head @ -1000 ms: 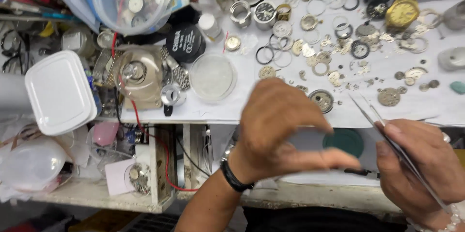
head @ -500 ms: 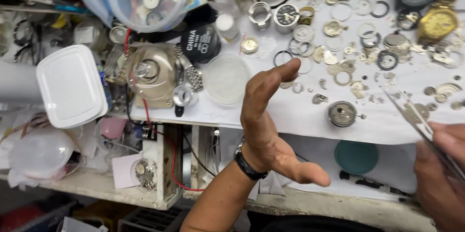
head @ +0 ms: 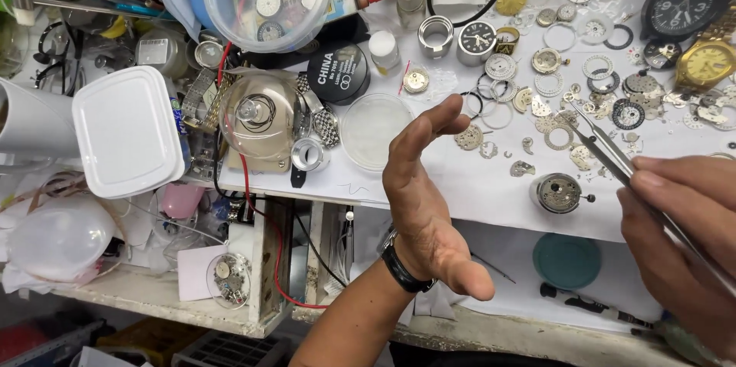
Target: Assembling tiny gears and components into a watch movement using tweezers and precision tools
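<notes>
Tweezers [head: 613, 156] are being pinched in the fingers of the right hand [head: 682, 236], tips hovering just above the round watch movement [head: 558, 192] on the white surface [head: 475, 183]. Left hand [head: 429, 206] is hanging open and empty, left of the movement. Risk: a sweeping hand could be scattering loose rings and gears beyond the movement. Count: one tweezers, one movement, two hands.

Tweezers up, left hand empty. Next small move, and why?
Probably lower the tweezers in the right hand to the round movement just below their tips. The left hand is open and holds nothing, so it could steady the movement.
</notes>
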